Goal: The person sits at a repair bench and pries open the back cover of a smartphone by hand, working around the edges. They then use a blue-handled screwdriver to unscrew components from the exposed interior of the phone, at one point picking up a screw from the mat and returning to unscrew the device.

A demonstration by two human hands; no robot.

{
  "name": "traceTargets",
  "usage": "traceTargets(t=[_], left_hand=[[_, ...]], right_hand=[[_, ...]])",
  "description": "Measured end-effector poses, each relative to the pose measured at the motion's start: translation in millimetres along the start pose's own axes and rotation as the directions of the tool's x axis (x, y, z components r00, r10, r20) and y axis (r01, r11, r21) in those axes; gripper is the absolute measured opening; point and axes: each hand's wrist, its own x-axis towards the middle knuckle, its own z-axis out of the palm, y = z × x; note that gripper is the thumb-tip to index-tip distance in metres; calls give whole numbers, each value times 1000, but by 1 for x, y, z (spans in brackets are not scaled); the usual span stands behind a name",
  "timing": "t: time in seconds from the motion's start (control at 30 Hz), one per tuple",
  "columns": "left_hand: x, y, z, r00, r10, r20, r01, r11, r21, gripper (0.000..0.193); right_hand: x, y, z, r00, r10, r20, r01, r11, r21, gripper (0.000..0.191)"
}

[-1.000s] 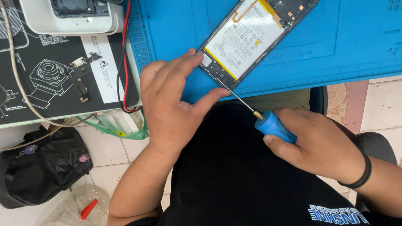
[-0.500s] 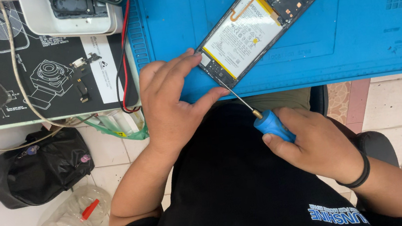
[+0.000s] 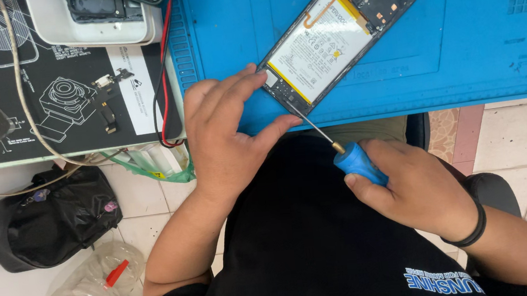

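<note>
Two bare hands work on an opened phone (image 3: 338, 36) that lies tilted on a blue mat (image 3: 472, 38), its back off so the white battery shows. The left hand (image 3: 227, 135) has its fingers spread and presses its fingertips (image 3: 250, 73) and thumb against the phone's bottom corner, while the right hand (image 3: 419, 188) is wrapped tight around the blue handle of a small screwdriver (image 3: 341, 150) whose thin metal tip touches the phone's bottom edge. Beside the mat, to the left, lies a black mat (image 3: 47, 104) with drawings and tiny parts on it, and a black bag (image 3: 45, 217) and a clear plastic bottle (image 3: 91, 293) sit on the floor.
</note>
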Motion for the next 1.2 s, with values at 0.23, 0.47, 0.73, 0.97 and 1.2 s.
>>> traceTargets(t=[0.23, 0.47, 0.73, 0.97, 1.2], left_hand=[[1, -1, -3, 1000, 5, 20, -4, 999, -37, 60], [2, 0, -8, 998, -42, 52, 46, 997, -67, 60], [4, 0, -9, 997, -50, 64, 55, 996, -75, 59], [4, 0, -9, 999, -25, 32, 28, 994, -106, 53], [4, -3, -11, 998, -31, 48, 38, 987, -153, 45]], right_hand=[[5, -4, 4, 994, 101, 44, -101, 995, -17, 36], [6, -8, 5, 1000, -7, -27, 7, 1000, 11, 32], [8, -10, 14, 999, -15, -39, 15, 1000, 6, 32], [8, -15, 22, 996, -3, -84, 4, 1000, 6, 36], [9, -18, 27, 997, 32, -76, -30, 999, 31, 35]])
